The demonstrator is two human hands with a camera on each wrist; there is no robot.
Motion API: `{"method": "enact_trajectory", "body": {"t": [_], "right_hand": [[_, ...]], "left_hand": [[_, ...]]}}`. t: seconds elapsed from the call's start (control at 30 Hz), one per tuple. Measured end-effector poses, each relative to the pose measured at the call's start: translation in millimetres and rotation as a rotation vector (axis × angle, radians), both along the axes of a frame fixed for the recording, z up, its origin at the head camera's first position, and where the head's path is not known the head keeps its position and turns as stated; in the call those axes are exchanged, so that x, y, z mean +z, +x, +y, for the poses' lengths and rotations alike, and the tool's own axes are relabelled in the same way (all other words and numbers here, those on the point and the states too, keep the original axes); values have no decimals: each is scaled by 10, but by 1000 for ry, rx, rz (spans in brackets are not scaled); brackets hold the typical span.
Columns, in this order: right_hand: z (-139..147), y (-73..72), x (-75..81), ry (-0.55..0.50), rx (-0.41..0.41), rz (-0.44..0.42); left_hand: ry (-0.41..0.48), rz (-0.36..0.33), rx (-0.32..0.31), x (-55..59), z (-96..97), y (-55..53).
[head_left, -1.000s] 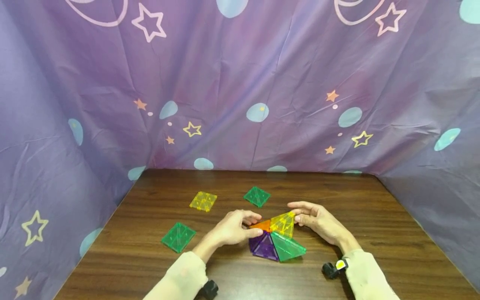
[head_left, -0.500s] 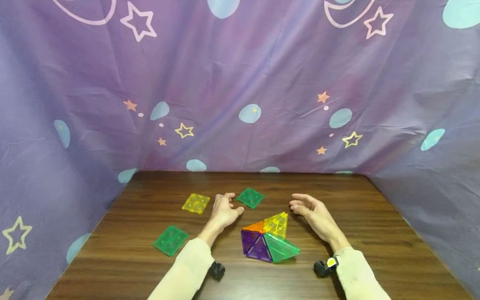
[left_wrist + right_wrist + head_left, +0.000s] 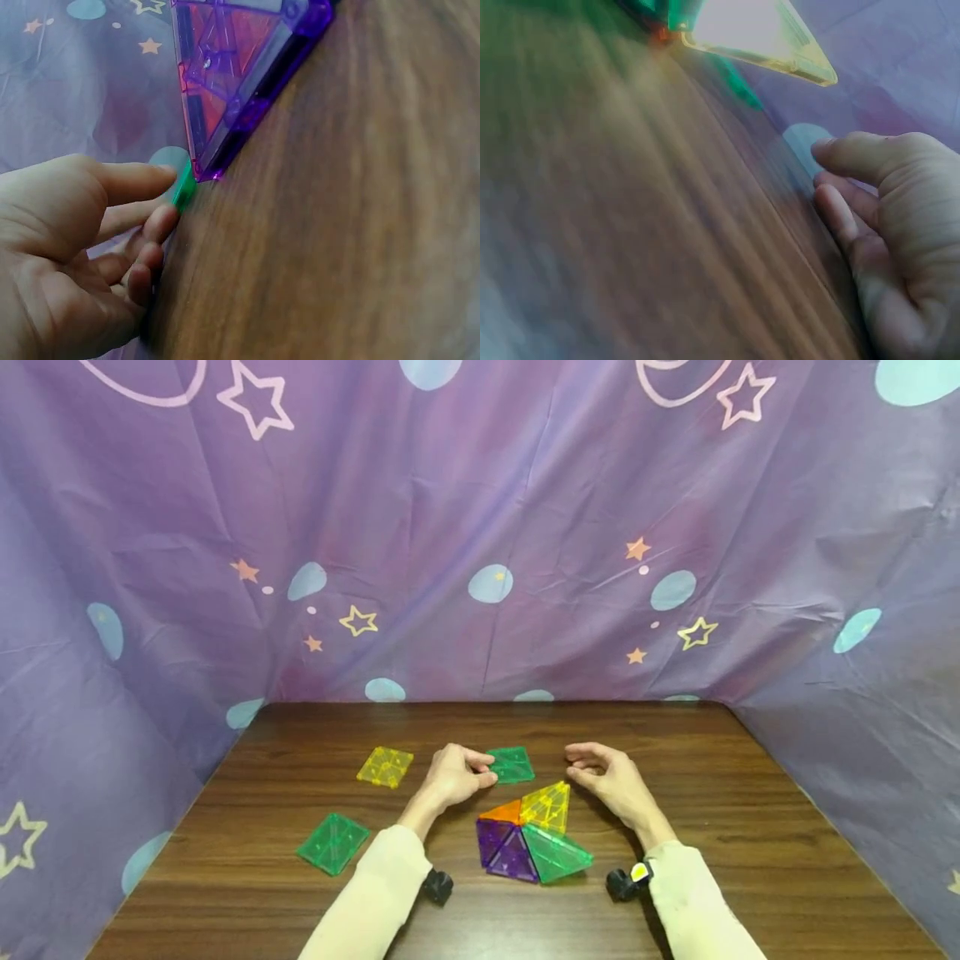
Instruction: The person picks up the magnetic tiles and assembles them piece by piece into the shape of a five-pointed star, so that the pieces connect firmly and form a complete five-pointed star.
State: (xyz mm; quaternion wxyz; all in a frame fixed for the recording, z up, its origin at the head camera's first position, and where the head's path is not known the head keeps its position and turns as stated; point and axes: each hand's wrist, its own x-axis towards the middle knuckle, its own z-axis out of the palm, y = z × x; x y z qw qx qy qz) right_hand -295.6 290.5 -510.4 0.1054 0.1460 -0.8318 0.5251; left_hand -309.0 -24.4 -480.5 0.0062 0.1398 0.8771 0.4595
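My left hand pinches the left edge of a translucent green square magnetic tile between thumb and fingers. In the left wrist view the same green tile shows only as a thin edge at the fingertips. Just in front of it stands a cluster of joined triangular tiles: orange, yellow, purple and green. My right hand hovers right of the yellow triangle, fingers loosely bent with nothing between them. The right wrist view shows that yellow triangle apart from the hand.
A yellow square tile lies flat left of my left hand. Nearer me, another green square tile rests at the left of the wooden table. A patterned purple cloth hangs behind and beside the table.
My left hand left the tile cluster, reached to the far green square tile and took hold of its edge; that tile has turned slightly. My right hand let go of the yellow triangle.
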Motion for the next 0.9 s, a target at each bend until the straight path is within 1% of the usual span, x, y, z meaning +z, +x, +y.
{"method": "enact_trajectory", "body": {"t": [0.03, 0.07, 0.1, 0.2, 0.3, 0.33, 0.47, 0.57, 0.63, 0.7, 0.77, 0.83, 0.87, 0.9], "right_hand": [[-8, -1, -1, 44, -5, 3], [-17, -1, -4, 90, -12, 4], [-27, -1, -6, 135, -17, 7], [-68, 6, -2, 243, -17, 28], [-112, 9, 19, 298, 1, 58], [-124, 7, 26, 309, 8, 68], [-152, -8, 51, 331, 16, 81], [-164, -10, 61, 335, 10, 83], [-171, -5, 64, 336, 9, 85], [-176, -2, 64, 333, 7, 82], [-176, -3, 63, 321, 5, 62], [-176, -14, 64, 284, 14, 33], [-174, -23, 62, 261, 22, 19], [-170, -29, 65, 233, 37, 6]], "left_hand": [[15, -4, -6, -2, -2, 5], [28, -22, -4, 30, 1, 35], [25, -22, -2, 18, 4, 35], [-23, -12, 10, -6, 25, 36], [-95, -2, 13, -23, 58, 36], [-102, -3, 9, -23, 68, 38], [-107, 39, 3, -23, 105, 48], [-120, 84, 12, -41, 124, 46], [-123, 101, 17, -50, 131, 47], [-119, 102, 20, -56, 135, 51], [-100, 94, 15, -55, 135, 56], [-71, 89, 6, -46, 131, 62], [-51, 98, 1, -92, 132, 20], [-25, 102, -11, -87, 129, 19]]}}
